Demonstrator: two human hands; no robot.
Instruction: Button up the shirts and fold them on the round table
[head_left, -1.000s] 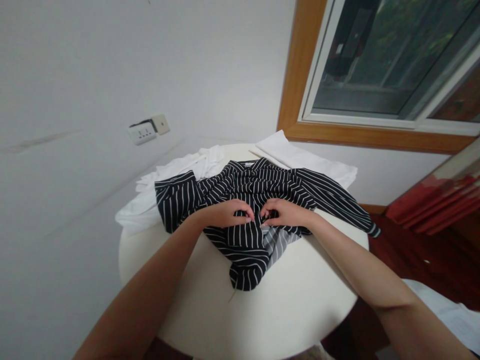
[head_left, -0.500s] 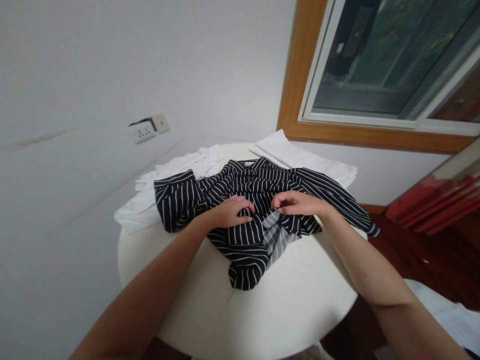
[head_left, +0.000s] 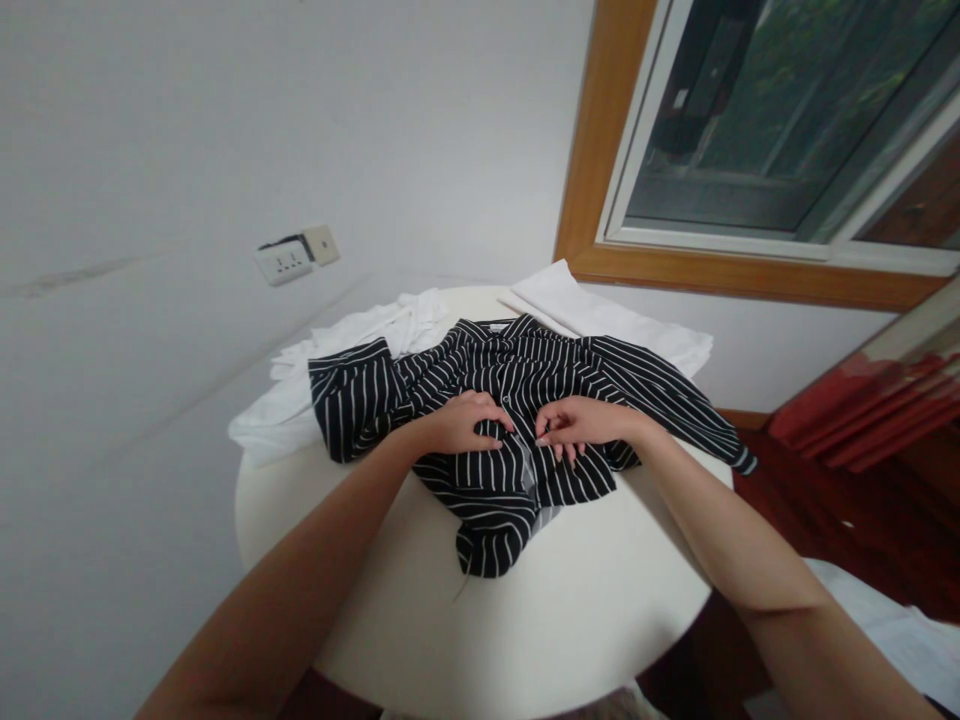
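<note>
A black shirt with white stripes (head_left: 491, 470) lies front up on the round white table (head_left: 585, 600), its collar toward the wall. My left hand (head_left: 465, 422) rests on the front, left of the button opening, fingers curled and thumb and index finger closed on the fabric. Across the opening, my right hand (head_left: 574, 422) pinches the edge of the other front panel, its remaining fingers bent over the cloth. Between the hands a button shows a little higher up. The lower hem is bunched toward me, with a strip of the pale inner side visible. What exactly sits between the fingertips is partly hidden.
Crumpled white cloth (head_left: 277, 415) lies at the table's left, and folded white cloth (head_left: 637, 325) at the back right. A wall with a socket (head_left: 285, 262) borders the table behind. The right sleeve (head_left: 675, 395) hangs over the table edge. A red curtain (head_left: 862, 410) is at right.
My right hand has turned the right front panel down, so its striped outer side covers the pale inner side seen before. My left hand has barely moved.
</note>
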